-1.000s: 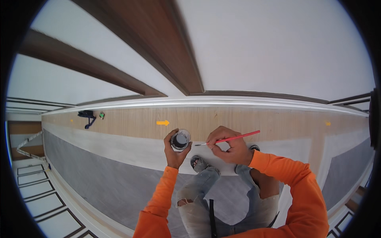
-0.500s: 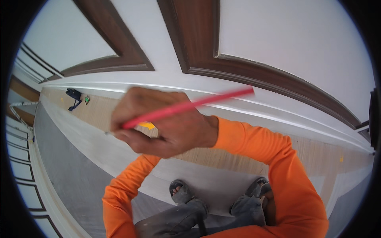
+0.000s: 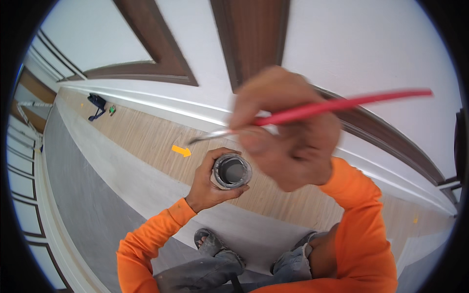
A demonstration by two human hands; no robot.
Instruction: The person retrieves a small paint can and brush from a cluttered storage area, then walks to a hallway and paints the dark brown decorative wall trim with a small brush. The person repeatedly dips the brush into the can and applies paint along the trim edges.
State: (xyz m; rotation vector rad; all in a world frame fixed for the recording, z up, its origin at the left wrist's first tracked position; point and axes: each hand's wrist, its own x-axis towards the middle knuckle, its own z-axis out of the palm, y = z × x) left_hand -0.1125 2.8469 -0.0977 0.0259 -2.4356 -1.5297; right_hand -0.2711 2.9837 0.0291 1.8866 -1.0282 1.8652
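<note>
At the far left, beyond the floor's far end, a pale metal ladder-like frame (image 3: 35, 104) stands before brown and white surfaces. A smooth grey covering (image 3: 83, 161) lies along the floor's left side, bordered by a whitish strip (image 3: 132, 188). Near the far left corner of the wood-look floor (image 3: 141, 129), close to the wall edge, sit a dark blue, soft-looking item (image 3: 97, 102) and, just beside it, a small green object (image 3: 112, 110), too small to identify. Farther right, a flat yellow arrow (image 3: 181, 150) lies on the planks, pointing right. Your left hand (image 3: 202, 185) curls around a round, open-topped container (image 3: 249, 172), its rim smeared and grey liquid inside; fingers and thumb grip its sides, holding it above the floor. A slim paintbrush with a red handle (image 3: 361, 100) slants up to the right, its dark bristles pointing left and clear of the container. Your right hand (image 3: 293, 139), blurred, pinches this brush between thumb and fingers near the metal collar. Behind it, dark brown moulding (image 3: 391, 132) frames the white wall (image 3: 371, 49) above the floor's wall edge.
</note>
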